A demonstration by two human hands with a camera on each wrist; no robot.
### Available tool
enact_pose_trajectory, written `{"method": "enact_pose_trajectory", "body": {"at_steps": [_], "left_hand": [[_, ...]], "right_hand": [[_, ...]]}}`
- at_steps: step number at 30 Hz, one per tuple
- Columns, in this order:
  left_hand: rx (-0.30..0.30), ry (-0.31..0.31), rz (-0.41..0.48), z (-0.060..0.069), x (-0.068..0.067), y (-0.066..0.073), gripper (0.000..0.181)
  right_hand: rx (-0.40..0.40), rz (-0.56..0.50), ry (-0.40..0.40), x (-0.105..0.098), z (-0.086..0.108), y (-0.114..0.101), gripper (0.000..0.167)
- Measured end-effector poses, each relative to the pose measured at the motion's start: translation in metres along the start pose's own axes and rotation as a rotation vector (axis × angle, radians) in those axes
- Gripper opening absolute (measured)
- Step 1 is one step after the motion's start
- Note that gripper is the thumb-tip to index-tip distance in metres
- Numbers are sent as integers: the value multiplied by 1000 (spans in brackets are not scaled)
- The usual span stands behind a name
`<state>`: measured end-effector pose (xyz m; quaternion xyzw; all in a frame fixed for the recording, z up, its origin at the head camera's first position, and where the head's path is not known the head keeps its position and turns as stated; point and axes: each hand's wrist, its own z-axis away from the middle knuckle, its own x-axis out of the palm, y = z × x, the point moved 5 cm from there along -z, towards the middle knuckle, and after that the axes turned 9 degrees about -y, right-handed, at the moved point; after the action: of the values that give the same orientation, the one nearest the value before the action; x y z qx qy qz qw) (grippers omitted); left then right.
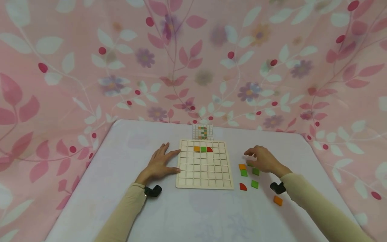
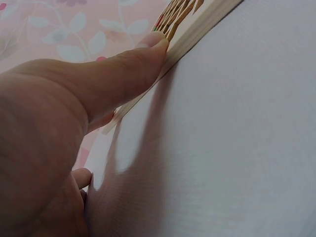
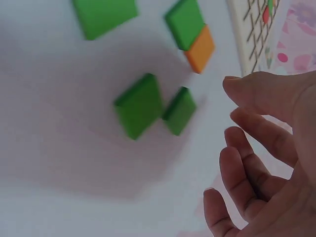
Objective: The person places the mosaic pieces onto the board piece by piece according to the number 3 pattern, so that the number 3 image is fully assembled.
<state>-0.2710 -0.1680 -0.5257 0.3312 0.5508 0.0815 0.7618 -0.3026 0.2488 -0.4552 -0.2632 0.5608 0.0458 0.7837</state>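
A pale wooden grid board (image 1: 204,172) lies flat on the table. In its upper part an orange square tile (image 1: 197,149), a green square tile (image 1: 203,149) and a red quarter-round tile (image 1: 210,149) sit side by side in a row. My left hand (image 1: 158,164) rests at the board's left edge, fingers spread, its thumb (image 2: 126,74) touching the rim. Just right of the board my right hand (image 1: 263,159) hovers over loose tiles, fingers loosely bent and nothing between them. Beneath it in the right wrist view are green tiles (image 3: 139,107), with an orange tile (image 3: 200,50) touching another green one.
A small printed pattern card (image 1: 203,132) lies behind the board. Nearer the front are a loose red quarter-round tile (image 1: 243,187), a green tile (image 1: 255,184) and, farther right, an orange tile (image 1: 278,201). White cloth covers the table (image 1: 205,215); a floral curtain (image 1: 193,67) hangs behind.
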Motion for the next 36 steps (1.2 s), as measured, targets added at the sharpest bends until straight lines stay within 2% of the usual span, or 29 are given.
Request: {"method": "enact_pose_trajectory", "body": {"at_steps": [8,19,25,32,36], "left_hand": [[2,-2,16,0,0,0,84],[-1,5,14,0,0,-1,84],[-9,-2,17,-1,3,-2,84],[-5,4,21,0,1,-2,83],[-6,4,12,0,1,-1,83]], "right_hand": [[70,-7,24,24,6,19,37],[24,-94,132,29,15,23,36],[33,-72,200,30,19,28,40],[54,-85,203,35,18,38,29],[36,-42,197,37,16,39,28]]}}
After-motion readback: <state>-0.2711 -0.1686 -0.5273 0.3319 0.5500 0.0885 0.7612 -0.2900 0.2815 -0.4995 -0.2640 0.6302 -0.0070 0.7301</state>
